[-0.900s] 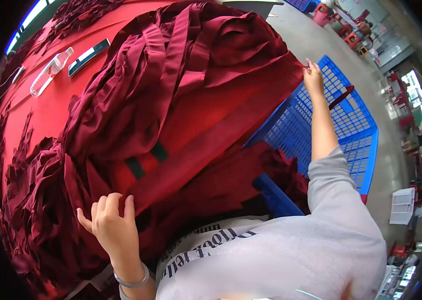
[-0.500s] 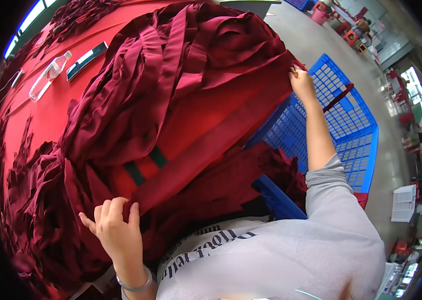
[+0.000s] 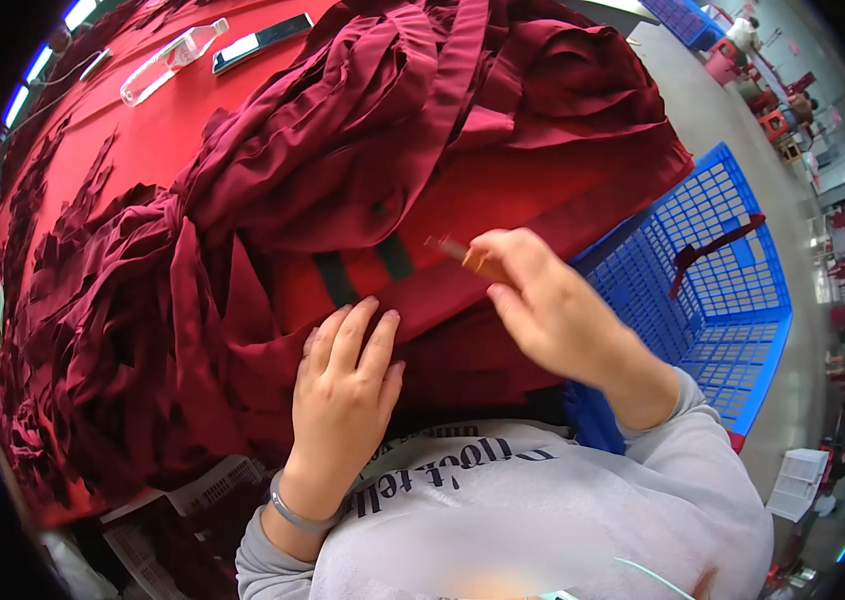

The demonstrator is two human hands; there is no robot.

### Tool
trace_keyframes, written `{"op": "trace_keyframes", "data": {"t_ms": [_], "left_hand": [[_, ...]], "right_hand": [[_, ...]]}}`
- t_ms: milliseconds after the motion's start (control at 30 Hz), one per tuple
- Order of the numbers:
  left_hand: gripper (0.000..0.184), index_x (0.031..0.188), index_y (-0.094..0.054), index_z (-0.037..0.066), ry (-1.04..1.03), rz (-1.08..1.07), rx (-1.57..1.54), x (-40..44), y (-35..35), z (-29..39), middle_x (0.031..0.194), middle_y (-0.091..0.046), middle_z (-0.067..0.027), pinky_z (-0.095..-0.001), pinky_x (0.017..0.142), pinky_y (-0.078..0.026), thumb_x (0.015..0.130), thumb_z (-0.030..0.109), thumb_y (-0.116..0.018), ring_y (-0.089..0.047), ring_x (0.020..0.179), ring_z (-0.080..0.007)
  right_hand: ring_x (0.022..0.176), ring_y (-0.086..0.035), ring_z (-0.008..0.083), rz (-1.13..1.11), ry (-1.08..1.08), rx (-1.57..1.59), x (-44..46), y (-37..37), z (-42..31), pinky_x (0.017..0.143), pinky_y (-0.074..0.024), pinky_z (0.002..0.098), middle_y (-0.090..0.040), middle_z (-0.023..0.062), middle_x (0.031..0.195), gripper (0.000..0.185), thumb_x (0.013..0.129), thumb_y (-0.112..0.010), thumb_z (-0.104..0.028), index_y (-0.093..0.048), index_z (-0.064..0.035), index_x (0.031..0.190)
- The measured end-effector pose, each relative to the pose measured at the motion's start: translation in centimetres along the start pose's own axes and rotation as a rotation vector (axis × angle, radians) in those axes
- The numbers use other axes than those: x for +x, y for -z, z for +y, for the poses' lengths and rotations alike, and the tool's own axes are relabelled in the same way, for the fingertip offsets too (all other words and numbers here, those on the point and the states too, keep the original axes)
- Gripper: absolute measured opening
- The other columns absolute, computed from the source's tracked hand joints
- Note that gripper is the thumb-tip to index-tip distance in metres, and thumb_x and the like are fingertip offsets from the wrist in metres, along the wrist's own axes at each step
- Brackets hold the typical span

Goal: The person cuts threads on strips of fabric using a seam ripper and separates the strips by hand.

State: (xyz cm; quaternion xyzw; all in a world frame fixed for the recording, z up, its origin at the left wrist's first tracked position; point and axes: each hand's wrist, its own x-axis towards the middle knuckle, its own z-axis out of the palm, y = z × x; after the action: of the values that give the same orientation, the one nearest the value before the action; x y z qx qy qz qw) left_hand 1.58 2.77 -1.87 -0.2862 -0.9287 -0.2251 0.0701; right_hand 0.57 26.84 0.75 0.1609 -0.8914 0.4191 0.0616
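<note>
A long dark-red fabric strip (image 3: 543, 225) lies across the table's front edge, in front of me. My left hand (image 3: 343, 375) rests flat on its near part, fingers stretched and holding nothing. Close by on the right, my right hand (image 3: 558, 310) grips small thread snips (image 3: 458, 252), their tip pointing left over the strip. Part of the snips is hidden by the fingers. Behind both hands rises a big heap of dark-red strips (image 3: 343, 130), gathered and knotted at its left. Two dark green bands (image 3: 395, 258) show on the red cloth beside the strip.
A blue plastic basket (image 3: 743, 330) stands right of the table, with a dark-red strip over its side. On the red tabletop (image 3: 143, 150) lie a clear bottle (image 3: 175, 62) and a phone (image 3: 263, 43). More strips pile up at left. Several people work far off at right.
My right hand has come from the strip's far right end toward the middle, with snips now showing. My left hand has shifted right and flattened on the cloth. The view has turned somewhat.
</note>
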Motion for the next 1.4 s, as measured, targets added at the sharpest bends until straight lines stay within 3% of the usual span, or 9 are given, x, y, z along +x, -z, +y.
{"op": "trace_keyframes", "data": {"t_ms": [67,167,467,567,767,933,1000,1133,1400], "left_hand": [[0.053,0.131,-0.061,0.011,-0.001,0.02,0.021,0.0,-0.2,0.1,0.134,-0.055,-0.0106,-0.0455,0.104,-0.041,0.079,0.014,-0.072,-0.051,0.121,-0.0326],[0.056,0.132,-0.061,0.014,-0.012,0.037,0.068,0.0,-0.6,0.1,0.133,-0.053,-0.0091,-0.0443,0.102,-0.041,0.077,0.015,-0.073,-0.05,0.119,-0.0309],[0.057,0.131,-0.063,0.02,-0.012,0.069,0.12,-0.1,-1.3,-0.1,0.135,-0.054,-0.0043,-0.0423,0.099,-0.04,0.074,0.017,-0.074,-0.05,0.117,-0.0262],[0.056,0.129,-0.064,0.02,-0.016,0.067,0.139,0.0,-1.3,-0.2,0.136,-0.054,-0.0037,-0.0427,0.099,-0.04,0.074,0.018,-0.074,-0.051,0.117,-0.0257],[0.055,0.128,-0.065,0.02,-0.013,0.064,0.144,0.0,-1.2,-0.2,0.135,-0.055,-0.0035,-0.0426,0.098,-0.041,0.074,0.019,-0.075,-0.051,0.116,-0.0258],[0.056,0.128,-0.064,0.017,-0.001,0.062,0.08,0.0,-1.0,-0.1,0.136,-0.055,-0.0049,-0.0421,0.099,-0.041,0.074,0.023,-0.077,-0.052,0.116,-0.0271],[0.058,0.129,-0.063,0.011,0.024,0.086,-0.017,-0.2,-1.1,-0.3,0.136,-0.055,-0.0072,-0.0422,0.1,-0.042,0.074,0.023,-0.078,-0.053,0.117,-0.0287],[0.06,0.128,-0.061,0.002,0.015,0.134,-0.123,-0.8,-1.6,-1.4,0.135,-0.056,-0.0116,-0.0425,0.101,-0.043,0.074,0.02,-0.078,-0.054,0.119,-0.0319],[0.05,0.123,-0.065,0.002,0.005,0.133,-0.072,-0.6,-1.3,-1.2,0.132,-0.059,-0.0108,-0.0418,0.103,-0.044,0.076,0.014,-0.075,-0.052,0.123,-0.0316]], "right_hand": [[0.084,-0.064,0.0339,-0.028,0.184,-0.243,-0.7,-1.7,-1.1,0.072,-0.054,0.0374,-0.06,0.0191,0.098,0.043,0.087,-0.061,0.005,-0.052,0.0055,0.129],[0.063,-0.063,0.0239,-0.154,0.139,-0.421,-1.8,-3.6,-1.7,0.053,-0.0505,0.033,-0.061,0.0117,0.084,0.048,0.087,-0.064,-0.006,-0.053,0.005,0.133],[0.053,-0.059,0.02,-0.1,0.114,-0.376,-1.9,-4.2,-2.5,0.049,-0.0482,0.0316,-0.059,0.0078,0.07,0.042,0.079,-0.066,-0.003,-0.065,0.0025,0.12],[0.054,-0.061,0.021,-0.114,0.068,-0.349,-1.5,-4.4,-2.5,0.049,-0.0493,0.0326,-0.059,0.0081,0.072,0.041,0.082,-0.066,-0.013,-0.064,0.0021,0.121],[0.057,-0.063,0.0248,-0.061,0.028,-0.294,-0.8,-5.2,-2.7,0.051,-0.0512,0.0347,-0.062,0.0115,0.073,0.039,0.08,-0.066,-0.002,-0.065,0.0036,0.119],[0.066,-0.067,0.0223,0.242,-0.078,-0.233,0.1,-5.0,-1.7,0.059,-0.0539,0.0317,-0.069,0.0155,0.085,0.04,0.083,-0.065,0.002,-0.064,0.0026,0.122],[0.057,-0.063,0.028,0.164,0.011,-0.183,-0.2,-4.6,-2.2,0.051,-0.0516,0.0374,-0.062,0.0124,0.073,0.038,0.082,-0.065,-0.004,-0.065,0.0012,0.119],[0.059,-0.064,0.0262,-0.025,0.034,-0.164,-1.5,-4.8,-3.0,0.052,-0.0524,0.0357,-0.063,0.012,0.075,0.038,0.082,-0.066,-0.008,-0.064,0.0019,0.119],[0.056,-0.063,0.0221,-0.122,0.047,-0.262,-1.1,-5.5,-3.5,0.05,-0.0505,0.0331,-0.06,0.0094,0.071,0.038,0.084,-0.066,-0.011,-0.064,0.0022,0.12]]}}
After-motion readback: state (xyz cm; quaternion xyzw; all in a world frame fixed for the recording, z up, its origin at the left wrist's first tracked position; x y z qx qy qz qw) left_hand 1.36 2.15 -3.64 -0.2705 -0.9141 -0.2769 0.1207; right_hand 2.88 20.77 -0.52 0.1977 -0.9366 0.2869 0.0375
